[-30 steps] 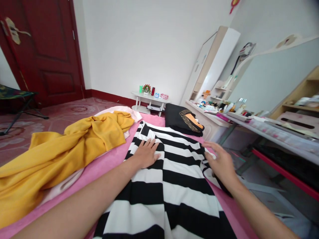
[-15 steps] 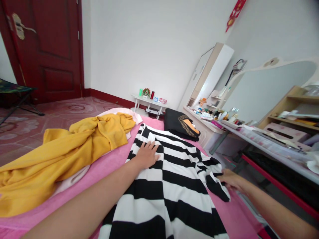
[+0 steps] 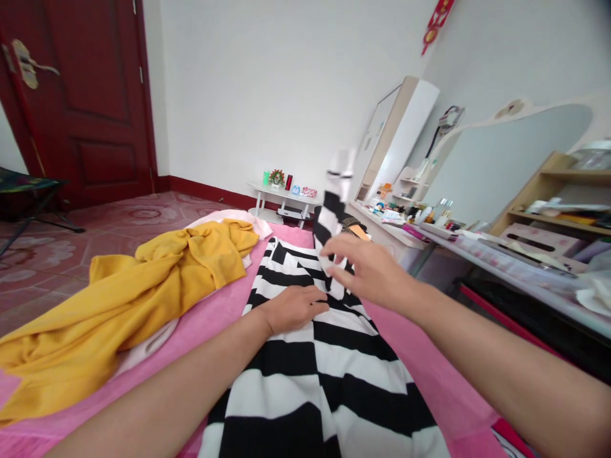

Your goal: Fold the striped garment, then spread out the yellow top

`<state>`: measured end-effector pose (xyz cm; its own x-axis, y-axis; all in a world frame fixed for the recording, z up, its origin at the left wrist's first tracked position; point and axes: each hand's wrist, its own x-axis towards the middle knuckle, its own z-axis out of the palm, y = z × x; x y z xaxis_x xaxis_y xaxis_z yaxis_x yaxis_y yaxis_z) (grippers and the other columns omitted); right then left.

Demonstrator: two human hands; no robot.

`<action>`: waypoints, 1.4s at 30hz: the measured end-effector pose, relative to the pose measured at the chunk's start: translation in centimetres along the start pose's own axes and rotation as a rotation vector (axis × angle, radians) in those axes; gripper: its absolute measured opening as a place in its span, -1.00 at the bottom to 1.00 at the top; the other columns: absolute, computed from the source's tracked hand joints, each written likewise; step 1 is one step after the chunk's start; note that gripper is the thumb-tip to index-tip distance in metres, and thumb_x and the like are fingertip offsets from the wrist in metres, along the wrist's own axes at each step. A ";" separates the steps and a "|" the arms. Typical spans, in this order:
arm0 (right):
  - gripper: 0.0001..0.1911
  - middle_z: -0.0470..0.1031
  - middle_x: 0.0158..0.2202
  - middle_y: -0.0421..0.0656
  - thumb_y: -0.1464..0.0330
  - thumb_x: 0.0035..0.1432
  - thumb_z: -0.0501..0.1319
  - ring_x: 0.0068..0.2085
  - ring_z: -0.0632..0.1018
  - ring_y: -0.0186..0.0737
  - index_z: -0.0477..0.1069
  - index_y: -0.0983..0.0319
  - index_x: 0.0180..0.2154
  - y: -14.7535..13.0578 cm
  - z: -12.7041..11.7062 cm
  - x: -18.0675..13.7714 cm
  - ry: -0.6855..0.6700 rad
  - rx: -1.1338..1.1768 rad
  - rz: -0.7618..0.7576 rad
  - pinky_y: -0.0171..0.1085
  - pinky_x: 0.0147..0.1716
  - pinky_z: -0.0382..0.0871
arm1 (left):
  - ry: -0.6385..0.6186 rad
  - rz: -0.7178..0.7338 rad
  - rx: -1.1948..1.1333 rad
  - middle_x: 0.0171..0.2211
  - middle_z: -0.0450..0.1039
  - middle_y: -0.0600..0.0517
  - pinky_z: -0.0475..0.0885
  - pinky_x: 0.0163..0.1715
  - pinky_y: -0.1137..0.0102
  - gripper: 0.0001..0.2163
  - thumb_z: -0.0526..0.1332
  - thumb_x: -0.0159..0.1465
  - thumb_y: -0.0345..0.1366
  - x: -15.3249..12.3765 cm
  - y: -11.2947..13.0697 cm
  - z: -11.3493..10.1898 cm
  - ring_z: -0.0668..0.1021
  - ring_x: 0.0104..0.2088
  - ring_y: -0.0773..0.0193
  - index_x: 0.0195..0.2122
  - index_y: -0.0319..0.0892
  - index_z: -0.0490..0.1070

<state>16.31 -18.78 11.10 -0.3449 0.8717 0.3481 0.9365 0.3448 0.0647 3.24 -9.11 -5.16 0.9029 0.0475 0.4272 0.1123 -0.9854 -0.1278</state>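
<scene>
Raised sleeve (image 3: 330, 219) risked landing twisted

The left hand (image 3: 293, 310) pressed the striped garment (image 3: 289, 356), lower centre of the frame, its grip unclenched; blur hid whether the right hand (image 3: 367, 270) grasped the sleeve, which a loose toss could crumple

the raised striped sleeve (image 3: 330, 216) is blurred, and whether the right hand (image 3: 365, 264) grips it cannot be told. together they hide most of a folded black garment (image 3: 354, 224) near the far right corner of the pink blanket (image 3: 405, 343). the left hand's (image 3: 294, 308) palm is hidden against the striped garment (image 3: 286, 350), which the bottom edge cuts off, like the blanket's near edge. the left edge crops the yellow cloth (image 3: 167, 280), which mostly covers a pale one (image 3: 146, 350).
</scene>
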 end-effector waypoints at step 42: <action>-0.19 0.41 0.07 0.03 0.05 0.00 0.27 0.05 0.44 -0.01 0.13 0.22 0.22 -5.0 4.9 -14.8 -0.152 1.354 0.640 -0.08 0.05 0.30 | 0.122 -0.866 0.243 -0.16 0.54 -0.01 0.37 -0.17 0.35 -0.66 -0.01 0.26 -0.38 4.4 -10.6 -7.2 0.52 -0.10 0.12 -0.08 0.01 0.49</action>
<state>16.44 -31.65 1.03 0.0049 0.9927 -0.1206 0.1914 -0.1193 -0.9742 3.03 0.41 4.54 0.4136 0.7244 0.5516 0.8283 -0.5508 0.1023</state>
